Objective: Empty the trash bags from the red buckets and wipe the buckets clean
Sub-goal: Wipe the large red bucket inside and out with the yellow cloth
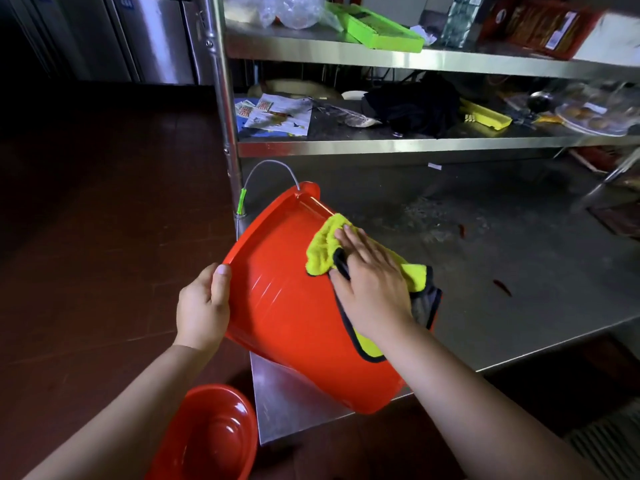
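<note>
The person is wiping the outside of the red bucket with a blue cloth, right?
Not quite: the cloth is yellow, not blue. The head view shows the right hand pressing it flat on the outside of the red bucket, while the left hand holds the rim.

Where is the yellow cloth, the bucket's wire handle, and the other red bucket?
yellow cloth (pixel 323 249): head view, on its fluffy top part.
wire handle (pixel 268 164): head view, top of the arch.
other red bucket (pixel 211 441): head view, its inside wall.
</note>
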Demonstrator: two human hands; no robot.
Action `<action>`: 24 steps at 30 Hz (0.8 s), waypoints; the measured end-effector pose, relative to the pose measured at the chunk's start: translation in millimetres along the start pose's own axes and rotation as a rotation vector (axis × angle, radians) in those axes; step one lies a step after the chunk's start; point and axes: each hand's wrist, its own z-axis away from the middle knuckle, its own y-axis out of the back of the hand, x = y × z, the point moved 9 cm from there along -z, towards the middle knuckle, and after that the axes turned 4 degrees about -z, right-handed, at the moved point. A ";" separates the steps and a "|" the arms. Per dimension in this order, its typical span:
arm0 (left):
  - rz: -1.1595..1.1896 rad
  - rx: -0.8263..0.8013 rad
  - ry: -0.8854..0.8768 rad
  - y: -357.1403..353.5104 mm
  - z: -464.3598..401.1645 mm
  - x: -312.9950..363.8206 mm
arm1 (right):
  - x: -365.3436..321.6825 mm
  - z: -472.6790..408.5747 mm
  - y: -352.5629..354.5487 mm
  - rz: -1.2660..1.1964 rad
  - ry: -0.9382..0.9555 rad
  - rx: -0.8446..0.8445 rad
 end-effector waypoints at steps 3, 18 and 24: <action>0.008 0.005 -0.009 1.7 6.4 -2.2 | 29.7 24.9 8.0 -0.026 -0.069 -0.007; -0.084 -0.265 0.088 -14.3 -71.5 62.0 | 6.8 54.5 8.2 0.097 -0.043 0.018; -0.149 -0.167 0.059 -10.6 -63.1 58.1 | -40.3 13.5 -10.2 0.155 -0.016 -0.040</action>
